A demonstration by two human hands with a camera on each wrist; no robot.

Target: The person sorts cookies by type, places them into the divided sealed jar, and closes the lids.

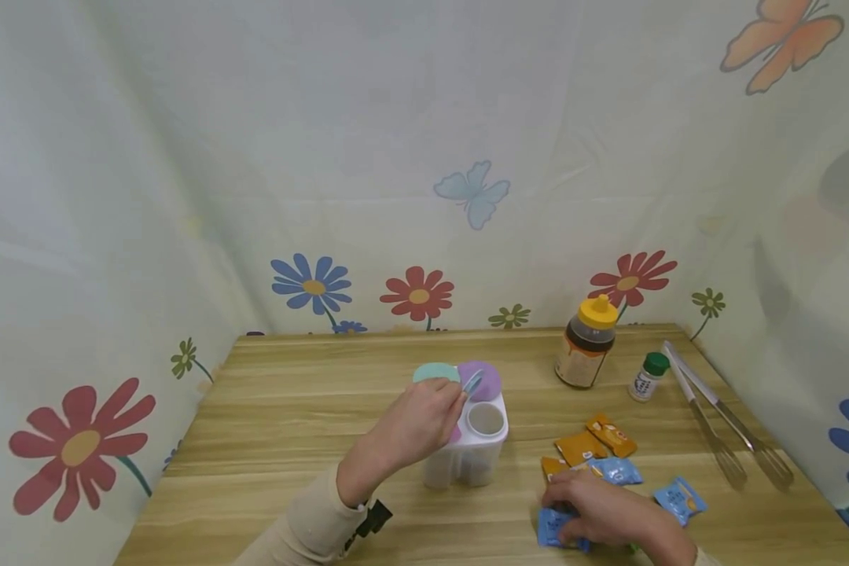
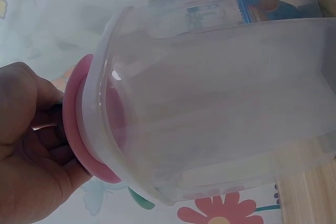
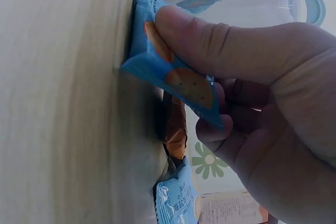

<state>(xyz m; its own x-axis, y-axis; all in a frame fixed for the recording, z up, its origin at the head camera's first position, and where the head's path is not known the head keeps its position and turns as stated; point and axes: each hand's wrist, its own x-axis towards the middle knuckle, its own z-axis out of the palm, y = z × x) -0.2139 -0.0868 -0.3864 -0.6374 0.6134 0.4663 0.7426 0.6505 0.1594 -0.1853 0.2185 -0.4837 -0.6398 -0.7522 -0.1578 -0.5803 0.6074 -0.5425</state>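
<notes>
Left hand [image 1: 423,417] pinching lid [image 1: 473,383] above container [image 1: 483,464], right hand [image 1: 601,505] pinching blue packet [image 1: 552,528], tabletop [image 1: 523,444] between, tongs [image 1: 714,442] near right edge

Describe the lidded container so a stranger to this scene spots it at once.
In the head view, find the wooden table and look near its middle, left of the snack packets. The container is a clear box with a white top. Unlike the yellow-capped bottle and green-capped jar, it carries several round pastel lids, with one opening uncovered.

Left hand [image 1: 420,420] holds lid [image 1: 474,382]; right hand [image 1: 604,507], packet [image 1: 552,527].
</notes>
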